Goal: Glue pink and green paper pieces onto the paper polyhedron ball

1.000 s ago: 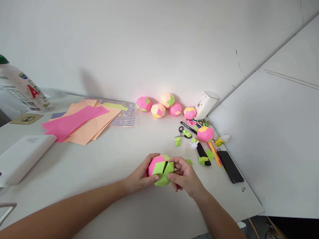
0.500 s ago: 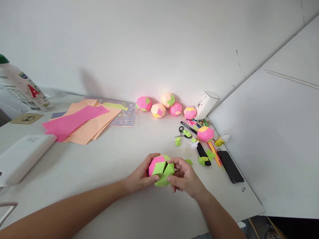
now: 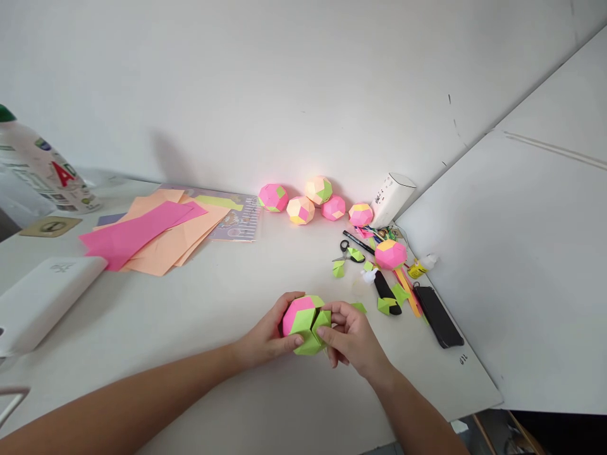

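Observation:
A many-sided paper ball [image 3: 298, 316] in pink and lime green is between my two hands, low in the middle of the view. My left hand [image 3: 272, 332] is wrapped round its left side, with the thumb along the lower front. On the ball's right, my right hand [image 3: 349, 335] pinches a green paper flap [image 3: 323, 322] between thumb and fingers. A dark gap shows between that flap and the rest of the ball. My right thumb covers part of the flap, and the fingers behind it are partly hidden.
Several finished-looking paper balls [image 3: 300, 210] stand along the wall. Scissors [image 3: 346, 248], green paper scraps [image 3: 338, 269], a glue bottle [image 3: 421, 266] and a black phone-like case [image 3: 437, 316] lie to the right. Left are paper sheets [image 3: 142, 234], a white box-like device [image 3: 52, 303] and a large bottle [image 3: 45, 167].
My right thumb has moved up onto the face of the green flap, which has tilted slightly. My left hand and the ball hold nearly the same place.

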A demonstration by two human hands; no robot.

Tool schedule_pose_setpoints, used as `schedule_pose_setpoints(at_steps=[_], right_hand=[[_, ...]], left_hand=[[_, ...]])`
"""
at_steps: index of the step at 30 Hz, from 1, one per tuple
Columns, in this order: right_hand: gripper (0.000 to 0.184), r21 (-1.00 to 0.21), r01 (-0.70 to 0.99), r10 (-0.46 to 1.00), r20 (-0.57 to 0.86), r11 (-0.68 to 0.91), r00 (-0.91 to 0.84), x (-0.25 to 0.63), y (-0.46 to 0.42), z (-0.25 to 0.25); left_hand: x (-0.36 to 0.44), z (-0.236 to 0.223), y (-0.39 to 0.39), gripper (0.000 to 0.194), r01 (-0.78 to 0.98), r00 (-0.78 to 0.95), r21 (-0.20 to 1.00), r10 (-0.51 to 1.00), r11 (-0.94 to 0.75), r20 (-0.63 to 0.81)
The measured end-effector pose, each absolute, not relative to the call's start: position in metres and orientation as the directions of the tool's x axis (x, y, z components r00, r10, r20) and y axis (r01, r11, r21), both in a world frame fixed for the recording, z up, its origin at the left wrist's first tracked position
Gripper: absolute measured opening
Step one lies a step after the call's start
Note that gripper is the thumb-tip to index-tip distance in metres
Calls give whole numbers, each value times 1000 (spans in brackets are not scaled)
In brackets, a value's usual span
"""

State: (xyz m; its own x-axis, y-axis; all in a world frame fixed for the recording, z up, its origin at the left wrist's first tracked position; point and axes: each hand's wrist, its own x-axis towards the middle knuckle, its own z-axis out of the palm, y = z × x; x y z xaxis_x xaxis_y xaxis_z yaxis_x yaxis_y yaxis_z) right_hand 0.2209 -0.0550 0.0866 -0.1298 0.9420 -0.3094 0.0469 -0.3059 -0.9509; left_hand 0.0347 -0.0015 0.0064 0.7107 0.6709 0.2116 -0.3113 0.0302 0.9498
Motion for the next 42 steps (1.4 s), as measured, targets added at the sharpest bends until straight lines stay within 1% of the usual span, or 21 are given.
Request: schedule_pose_setpoints(at_steps=[3,6,10,15,22,30,42], right_hand=[[26,-948,-20,944,-314,-318,-103,220,-55,83],[30,-944,-101,949,-312,-315,-40,218,-56,77],[30,-938,-157,949,-314,-310,5,216,-58,73],[30,-940,-161,952,-305,-301,-4,215,-58,73],[29,-926,-187,943,-332,-327,-8,216,-56,75],[27,-900,-253,932,-362,-355,-19,216,-55,75],[28,-879,-275,917,-399,-390,-25,214,-56,77]], left_hand=[[34,6,-1,68,-303,704,953,677,15,213],[34,6,-2,68,-301,700,954,681,6,216],[34,5,-2,68,-300,702,954,680,13,211],[35,5,-2,69,-312,699,950,681,13,220],[35,4,-2,68,-329,700,944,679,32,221],[35,5,-1,69,-303,697,953,687,23,205],[34,5,-2,69,-282,690,959,694,-4,206]])
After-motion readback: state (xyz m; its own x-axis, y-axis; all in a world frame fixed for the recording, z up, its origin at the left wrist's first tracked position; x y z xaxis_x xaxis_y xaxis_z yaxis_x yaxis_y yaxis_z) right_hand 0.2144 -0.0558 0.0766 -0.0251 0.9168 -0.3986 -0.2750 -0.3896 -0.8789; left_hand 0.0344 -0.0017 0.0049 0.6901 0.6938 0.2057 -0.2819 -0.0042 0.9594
